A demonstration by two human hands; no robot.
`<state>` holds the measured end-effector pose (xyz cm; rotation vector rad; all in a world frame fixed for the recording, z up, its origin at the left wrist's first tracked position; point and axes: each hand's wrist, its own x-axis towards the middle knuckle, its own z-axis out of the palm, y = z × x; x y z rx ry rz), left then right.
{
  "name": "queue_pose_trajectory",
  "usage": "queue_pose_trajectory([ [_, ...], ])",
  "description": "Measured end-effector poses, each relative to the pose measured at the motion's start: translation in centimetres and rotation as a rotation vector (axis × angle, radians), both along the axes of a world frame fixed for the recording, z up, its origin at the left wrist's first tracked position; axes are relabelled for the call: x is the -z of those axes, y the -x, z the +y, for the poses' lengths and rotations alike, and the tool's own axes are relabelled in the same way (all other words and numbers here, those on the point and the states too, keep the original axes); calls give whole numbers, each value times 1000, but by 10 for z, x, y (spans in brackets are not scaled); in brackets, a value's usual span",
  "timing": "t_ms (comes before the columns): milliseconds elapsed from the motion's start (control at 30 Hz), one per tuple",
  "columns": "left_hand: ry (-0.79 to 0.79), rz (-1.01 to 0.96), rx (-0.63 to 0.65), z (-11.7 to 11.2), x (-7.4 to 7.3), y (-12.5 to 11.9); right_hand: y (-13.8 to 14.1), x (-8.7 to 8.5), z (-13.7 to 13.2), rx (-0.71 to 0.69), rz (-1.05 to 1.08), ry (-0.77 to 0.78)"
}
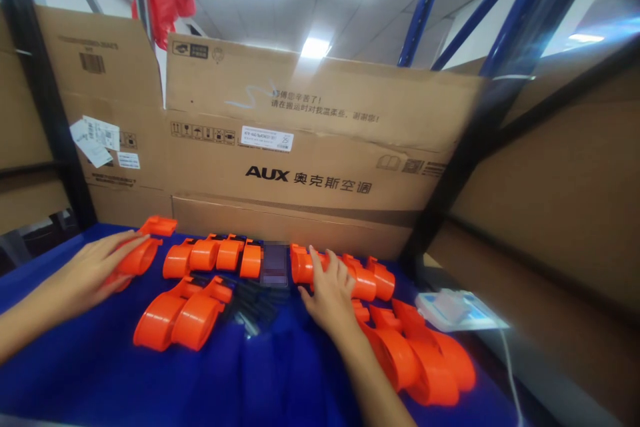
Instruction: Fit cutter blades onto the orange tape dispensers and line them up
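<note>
At the left, my left hand (103, 263) has its fingers around an orange plastic ring-shaped part (141, 257); another orange piece (159, 225) lies just behind it. My right hand (330, 290) reaches over a row of similar orange ring-shaped parts (364, 283), fingers spread and touching the nearest ones. Whether it grips any of them is not shown. Several more such parts (204, 255) stand in a row between the hands, with dark ends at the back. Two larger-looking ones (159, 320) lie nearer to me, beside a bunch of dark slim pieces (255, 300).
A blue cloth (225, 380) covers the table. A dark flat rectangular object (275, 263) stands mid-table. More orange parts (433, 367) are piled at the right, near a white box with a cable (463, 310). Cardboard (310, 147) walls the back; dark posts (450, 167) frame the sides.
</note>
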<state>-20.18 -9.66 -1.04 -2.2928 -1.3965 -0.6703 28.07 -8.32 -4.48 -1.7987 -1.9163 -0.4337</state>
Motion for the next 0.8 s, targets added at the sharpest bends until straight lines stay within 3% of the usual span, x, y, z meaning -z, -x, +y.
queue_pose_trajectory([
  [100, -89, -47, 2, -10, -27, -25, 3, -8, -6, -126, 93, -61],
  [200, -190, -139, 68, -26, -37, -72, 12, -16, -15, -374, 283, -125],
  [267, -159, -149, 188, -38, -32, -109, 19, -18, -19, -532, 492, -123],
  [400, -7, -88, 431, -54, -11, -180, 31, -15, -18, -792, 977, 61],
  [467, 48, -37, 571, -57, -5, -206, 32, -13, -15, -791, 1164, 140],
  [567, 164, -97, 663, -55, -1, -229, 28, -12, -10, -688, 1359, 183],
  [667, 386, -398, 735, -46, 2, -242, 23, -14, -7, -577, 1470, 114],
  [800, 849, -1244, 720, -27, 2, -271, 25, -17, -9, -557, 1542, 111],
])
